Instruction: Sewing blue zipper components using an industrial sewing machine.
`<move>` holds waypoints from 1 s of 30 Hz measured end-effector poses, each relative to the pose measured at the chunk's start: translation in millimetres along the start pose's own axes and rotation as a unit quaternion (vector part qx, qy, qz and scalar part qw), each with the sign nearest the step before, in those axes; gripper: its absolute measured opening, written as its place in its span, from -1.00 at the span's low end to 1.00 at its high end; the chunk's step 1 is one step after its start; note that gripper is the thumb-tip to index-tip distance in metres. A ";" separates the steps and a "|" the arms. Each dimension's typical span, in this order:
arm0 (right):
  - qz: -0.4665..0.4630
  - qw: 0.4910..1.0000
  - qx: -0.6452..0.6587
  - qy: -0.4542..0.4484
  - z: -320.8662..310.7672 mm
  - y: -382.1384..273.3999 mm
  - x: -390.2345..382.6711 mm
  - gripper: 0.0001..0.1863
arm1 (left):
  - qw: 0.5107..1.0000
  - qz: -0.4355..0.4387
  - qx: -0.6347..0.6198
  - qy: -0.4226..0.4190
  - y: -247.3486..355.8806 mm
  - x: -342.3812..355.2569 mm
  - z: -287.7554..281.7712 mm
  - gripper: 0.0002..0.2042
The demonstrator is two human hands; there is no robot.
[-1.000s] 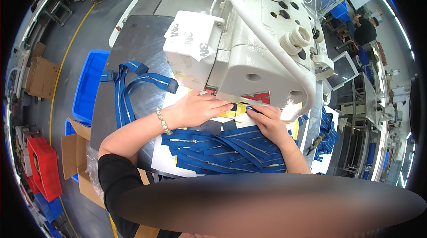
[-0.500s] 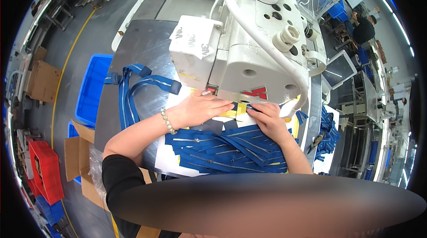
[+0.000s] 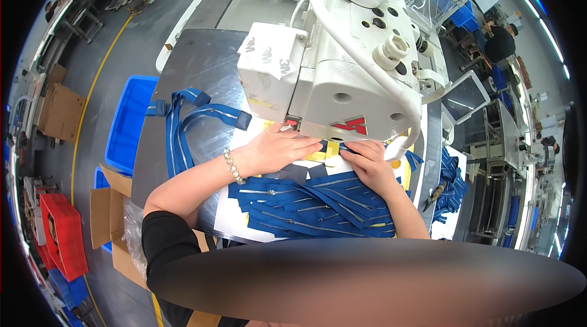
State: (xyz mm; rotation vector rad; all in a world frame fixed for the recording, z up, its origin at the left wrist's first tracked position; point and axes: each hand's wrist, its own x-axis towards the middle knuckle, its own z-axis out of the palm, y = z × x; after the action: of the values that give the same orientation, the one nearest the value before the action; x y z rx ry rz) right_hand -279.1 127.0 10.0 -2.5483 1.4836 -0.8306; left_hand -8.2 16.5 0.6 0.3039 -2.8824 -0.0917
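Note:
My left hand [image 3: 280, 151], with a beaded bracelet at the wrist, lies flat under the head of a white sewing machine [image 3: 342, 76]. Its fingers stretch to the right, towards a yellow piece [image 3: 332, 151] on the work plate. From the other side my right hand [image 3: 370, 164] rests its slightly bent, spread fingers beside that piece, the tips on a dark strip largely hidden by them. Just in front of both hands is a pile of blue zippers [image 3: 312, 201] with silvery teeth. Two dark grey patches [image 3: 295, 172] lie between pile and hands. The needle area is hidden by the machine head.
Joined blue zipper strips [image 3: 177, 134] trail over the metal table [image 3: 211, 52] at the left. More blue zippers [image 3: 449, 183] and small snips [image 3: 435, 193] lie at the right. Beside the table stand a blue bin [image 3: 129, 125], an open carton [image 3: 110, 217] and a red crate [image 3: 64, 235].
The whole view has shifted very slightly. Both hands keep their places under the machine head, and the zippers lie as before.

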 end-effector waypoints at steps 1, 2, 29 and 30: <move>-0.001 1.000 -0.002 -0.002 0.0 -0.1 0.3 -0.64 | 1.000 -0.001 0.000 0.000 0.1 -0.5 0.1 -0.55; -0.001 1.000 -0.004 -0.003 -0.4 0.2 0.1 -0.64 | 1.000 -0.002 0.003 -0.004 0.3 -0.2 0.6 -0.56; -0.077 0.995 -0.048 -0.047 7.1 -13.1 29.2 -0.61 | 0.999 -0.005 -0.025 0.048 -0.7 -1.9 9.8 -0.58; -0.101 0.992 -0.062 -0.047 7.3 -12.1 30.4 -0.60 | 0.997 -0.002 -0.040 0.070 -1.2 -2.0 10.2 -0.61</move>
State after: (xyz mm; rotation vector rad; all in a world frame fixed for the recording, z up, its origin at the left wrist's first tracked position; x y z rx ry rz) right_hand -254.3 106.9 20.4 -2.8221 1.3062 -0.6479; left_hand -8.5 16.1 -9.8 0.2901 -2.7319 -0.1796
